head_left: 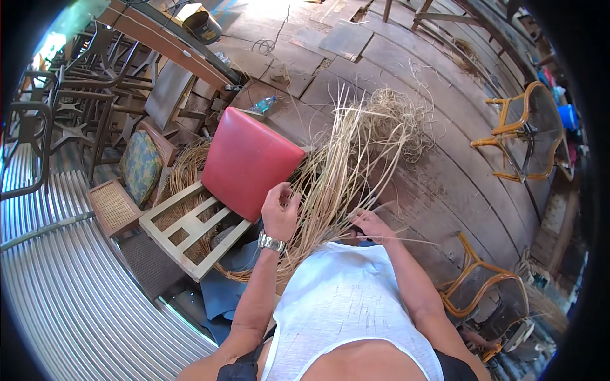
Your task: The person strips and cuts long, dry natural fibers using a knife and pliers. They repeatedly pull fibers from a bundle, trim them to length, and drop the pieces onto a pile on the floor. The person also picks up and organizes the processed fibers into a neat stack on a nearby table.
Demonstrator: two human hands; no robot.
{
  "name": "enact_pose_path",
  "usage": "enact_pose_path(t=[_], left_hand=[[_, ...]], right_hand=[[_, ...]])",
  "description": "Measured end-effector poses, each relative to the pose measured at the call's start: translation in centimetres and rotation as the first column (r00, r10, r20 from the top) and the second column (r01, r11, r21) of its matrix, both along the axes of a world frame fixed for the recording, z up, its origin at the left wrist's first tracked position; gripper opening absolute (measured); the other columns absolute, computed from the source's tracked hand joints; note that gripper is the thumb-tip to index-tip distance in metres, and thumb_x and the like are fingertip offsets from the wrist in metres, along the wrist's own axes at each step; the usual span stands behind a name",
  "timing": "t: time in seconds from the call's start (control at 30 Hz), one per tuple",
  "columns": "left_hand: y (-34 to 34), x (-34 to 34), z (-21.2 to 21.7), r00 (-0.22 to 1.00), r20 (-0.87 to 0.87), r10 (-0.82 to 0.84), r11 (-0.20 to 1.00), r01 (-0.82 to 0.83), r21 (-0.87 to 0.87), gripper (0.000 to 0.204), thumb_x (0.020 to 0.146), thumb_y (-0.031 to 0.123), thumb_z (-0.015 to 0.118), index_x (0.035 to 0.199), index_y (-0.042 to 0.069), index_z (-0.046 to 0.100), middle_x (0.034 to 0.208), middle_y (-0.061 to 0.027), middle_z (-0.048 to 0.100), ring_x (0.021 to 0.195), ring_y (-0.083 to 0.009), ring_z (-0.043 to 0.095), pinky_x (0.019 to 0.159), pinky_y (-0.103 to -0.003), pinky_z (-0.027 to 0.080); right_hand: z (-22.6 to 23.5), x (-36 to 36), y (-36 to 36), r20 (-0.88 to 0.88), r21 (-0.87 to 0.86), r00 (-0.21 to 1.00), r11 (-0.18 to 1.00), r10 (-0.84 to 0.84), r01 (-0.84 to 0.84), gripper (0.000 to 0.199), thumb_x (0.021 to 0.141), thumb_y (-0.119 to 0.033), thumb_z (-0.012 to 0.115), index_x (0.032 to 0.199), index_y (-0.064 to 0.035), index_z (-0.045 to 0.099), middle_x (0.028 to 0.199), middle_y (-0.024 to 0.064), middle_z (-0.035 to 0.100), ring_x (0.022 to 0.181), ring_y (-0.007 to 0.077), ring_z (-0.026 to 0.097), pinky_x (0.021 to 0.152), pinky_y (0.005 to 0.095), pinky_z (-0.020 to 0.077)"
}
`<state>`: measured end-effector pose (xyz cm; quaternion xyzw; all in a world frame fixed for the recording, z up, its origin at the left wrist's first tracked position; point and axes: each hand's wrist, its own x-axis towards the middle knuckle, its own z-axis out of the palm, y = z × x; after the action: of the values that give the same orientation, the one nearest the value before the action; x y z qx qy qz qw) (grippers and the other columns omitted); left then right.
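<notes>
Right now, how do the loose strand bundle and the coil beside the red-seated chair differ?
The loose bundle is pale straw-coloured; the coil is browner. The bundle spreads into long, fairly straight lengths with a tangled end; the coil winds in loops. Both are made of thin strands.

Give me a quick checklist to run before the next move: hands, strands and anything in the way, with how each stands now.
1. Both hands visible: ok. The left hand is near the red seat, the right hand by the loose strands.
2. Left hand's hold: cannot tell. Its fingers are curled, but a strand between them isn't clear.
3. Dark object at the right hand identified: cannot tell; too small.
4. Strands untangled: not ok. Their far end is a messy heap.
5. Left wrist bare: not ok. It wears a metal watch.
6. Bottle away from both hands: ok.
</notes>
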<state>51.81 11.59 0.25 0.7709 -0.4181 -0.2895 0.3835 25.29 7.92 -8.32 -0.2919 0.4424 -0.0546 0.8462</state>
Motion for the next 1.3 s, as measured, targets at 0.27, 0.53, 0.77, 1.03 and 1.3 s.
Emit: enact_pose_path(t=[0.27, 0.53, 0.77, 1.03, 1.3], left_hand=[[-7.6, -3.0, -0.1, 0.990, -0.002, -0.143, 0.989, 0.142, -0.025, 0.020, 0.083, 0.017, 0.068, 0.095, 0.002, 0.069, 0.077, -0.0110, 0.068, 0.067, -0.0164, 0.064, 0.065, -0.029, 0.051], [-9.5, -4.3, -1.4, 0.911, 0.295, -0.287, 0.936, 0.202, 0.287, 0.025, 0.080, 0.032, 0.066, 0.093, 0.012, 0.073, 0.089, -0.0147, 0.068, 0.080, -0.0316, 0.067, 0.074, -0.040, 0.053], [-10.2, -4.7, -1.5, 0.857, 0.258, -0.446, 0.831, 0.290, 0.475, 0.026, 0.081, 0.030, 0.059, 0.088, 0.009, 0.072, 0.091, -0.0163, 0.067, 0.083, -0.0361, 0.065, 0.077, -0.045, 0.052], [-9.2, -4.9, -2.5, 0.844, 0.332, -0.422, 0.867, 0.269, 0.420, 0.025, 0.083, 0.023, 0.057, 0.086, 0.002, 0.069, 0.087, -0.0206, 0.068, 0.082, -0.0360, 0.067, 0.072, -0.046, 0.053], [-6.8, -0.3, 1.2, 0.881, -0.463, -0.096, 0.961, 0.202, 0.186, 0.021, 0.091, 0.025, 0.057, 0.097, 0.006, 0.065, 0.083, -0.0050, 0.068, 0.072, -0.0191, 0.064, 0.064, -0.032, 0.050]], right_hand=[[0.0, -0.1, 0.5, -0.034, -0.064, 0.998, 0.996, 0.060, -0.063, 0.020, 0.095, -0.029, 0.059, 0.094, -0.0099, 0.057, 0.070, -0.0003, 0.059, 0.055, 0.0084, 0.057, 0.043, 0.0201, 0.0399], [0.2, -0.3, 1.4, -0.071, 0.052, 0.997, 0.999, 0.004, -0.001, 0.023, 0.093, -0.030, 0.060, 0.099, -0.0072, 0.059, 0.074, 0.0020, 0.059, 0.061, 0.0114, 0.058, 0.047, 0.0214, 0.0456], [-5.1, -1.2, 2.9, -0.016, -0.263, 0.995, 0.960, 0.101, -0.101, 0.025, 0.093, -0.026, 0.060, 0.106, -0.0043, 0.059, 0.088, 0.0059, 0.064, 0.078, 0.0188, 0.064, 0.068, 0.0313, 0.0549], [-2.1, -0.3, 2.0, 0.017, -0.119, 0.997, 0.990, 0.079, -0.076, 0.021, 0.095, -0.026, 0.058, 0.097, -0.0052, 0.060, 0.074, 0.0037, 0.061, 0.059, 0.0131, 0.059, 0.057, 0.0267, 0.0496], [-3.9, 0.3, 1.8, -0.041, -0.132, 0.997, 0.989, 0.064, -0.069, 0.021, 0.095, -0.027, 0.059, 0.098, -0.0057, 0.063, 0.082, -0.0017, 0.059, 0.073, 0.0065, 0.052, 0.065, 0.0233, 0.0452]])
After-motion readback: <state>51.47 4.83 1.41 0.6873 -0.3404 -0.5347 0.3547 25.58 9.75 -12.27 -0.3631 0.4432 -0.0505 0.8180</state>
